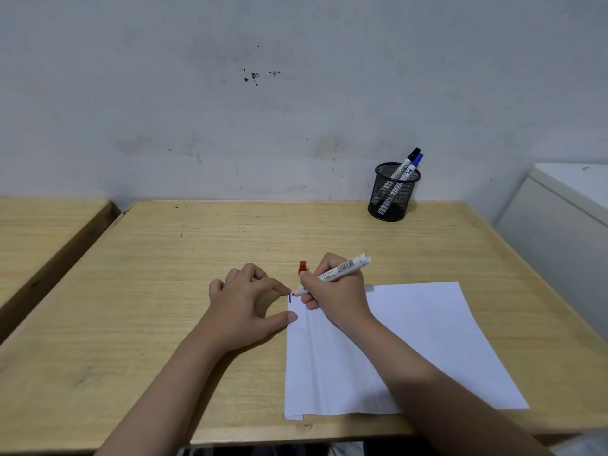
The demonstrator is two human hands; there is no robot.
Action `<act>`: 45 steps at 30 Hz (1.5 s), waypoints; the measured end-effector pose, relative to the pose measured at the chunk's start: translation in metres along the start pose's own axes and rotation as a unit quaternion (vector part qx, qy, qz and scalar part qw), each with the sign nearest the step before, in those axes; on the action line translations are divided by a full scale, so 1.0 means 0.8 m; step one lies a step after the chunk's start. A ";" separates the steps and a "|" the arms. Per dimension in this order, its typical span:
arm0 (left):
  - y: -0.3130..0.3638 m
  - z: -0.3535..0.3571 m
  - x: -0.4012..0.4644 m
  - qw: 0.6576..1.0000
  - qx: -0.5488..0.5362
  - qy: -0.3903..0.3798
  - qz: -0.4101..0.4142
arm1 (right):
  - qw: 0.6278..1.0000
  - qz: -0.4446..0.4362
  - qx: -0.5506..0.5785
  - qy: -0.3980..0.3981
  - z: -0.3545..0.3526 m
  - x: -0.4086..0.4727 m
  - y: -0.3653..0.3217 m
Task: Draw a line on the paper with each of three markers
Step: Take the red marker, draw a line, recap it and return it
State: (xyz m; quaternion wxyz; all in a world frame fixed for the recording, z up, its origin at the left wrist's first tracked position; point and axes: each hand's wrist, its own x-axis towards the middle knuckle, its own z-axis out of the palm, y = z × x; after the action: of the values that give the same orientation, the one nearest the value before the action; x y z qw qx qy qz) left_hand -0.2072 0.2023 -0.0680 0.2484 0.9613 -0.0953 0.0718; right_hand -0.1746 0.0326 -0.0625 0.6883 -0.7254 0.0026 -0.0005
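A white sheet of paper [411,350] lies on the wooden desk [164,274]. My right hand [339,294] grips an uncapped white marker [342,268] with a red tip that touches the paper's top left corner. A short blue line [290,298] is drawn there, right next to the tip. The red cap [302,268] pokes out behind my right hand's fingers. My left hand [246,304] rests on the desk with fingertip and thumb pressing the paper's left edge. Two more markers, one black-capped [409,159] and one blue-capped [416,161], stand in the black mesh cup [391,195].
The mesh cup stands at the back right of the desk against a stained white wall. A second wooden desk [42,232] adjoins on the left, with a gap between. A white cabinet [566,218] stands to the right.
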 end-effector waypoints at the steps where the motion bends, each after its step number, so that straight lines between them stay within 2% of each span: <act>1: 0.000 0.000 0.000 1.000 0.001 0.001 0.001 | 1.000 0.004 -0.002 -0.003 0.000 0.000 -0.001; 6: -0.001 0.001 0.001 1.000 0.005 0.004 0.003 | 1.000 0.011 0.009 -0.014 -0.001 0.000 -0.001; 10: -0.001 0.000 0.002 1.000 0.006 0.005 0.004 | 0.999 -0.002 0.030 0.017 -0.002 -0.002 -0.001; 16: 0.003 0.000 0.001 1.000 -0.002 -0.010 0.008 | 0.989 0.041 0.132 0.058 -0.009 -0.005 -0.010; 19: 0.013 -0.004 0.008 0.999 -0.047 -0.023 0.013 | 0.978 0.060 0.179 0.090 -0.014 -0.005 -0.014; 22: 0.026 -0.003 0.029 0.996 -0.091 0.000 0.020 | 0.962 0.064 0.234 0.127 -0.019 -0.005 -0.019; 26: 0.046 0.005 0.064 0.995 -0.084 0.000 0.061 | 0.943 0.039 0.295 0.148 -0.028 -0.003 -0.038; 30: 0.052 0.012 0.085 0.999 0.001 -0.023 0.038 | 0.946 0.005 0.291 0.145 -0.044 -0.011 -0.057; 33: 0.060 0.005 0.081 0.997 -0.082 0.002 -0.009 | 0.952 -0.025 0.270 0.145 -0.056 -0.025 -0.066; 35: 0.072 -0.009 0.071 0.968 -0.246 0.011 -0.058 | 0.955 -0.053 0.251 0.146 -0.064 -0.037 -0.073; 38: 0.097 -0.032 0.047 0.874 -0.482 0.001 -0.062 | 0.959 -0.099 0.226 0.142 -0.076 -0.055 -0.084; 40: 0.110 -0.041 0.030 0.846 -0.531 0.001 -0.052 | 0.960 -0.121 0.212 0.134 -0.081 -0.064 -0.090; 45: 0.134 -0.050 0.002 0.830 -0.556 0.006 -0.036 | 0.965 -0.144 0.190 0.113 -0.087 -0.080 -0.097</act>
State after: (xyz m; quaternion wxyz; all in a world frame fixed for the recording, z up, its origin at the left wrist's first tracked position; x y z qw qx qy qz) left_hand -0.2328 0.1298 0.0167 0.7441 0.6630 -0.0825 0.0033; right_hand -0.2389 -0.0322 0.0191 0.8013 -0.5694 -0.0238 -0.1821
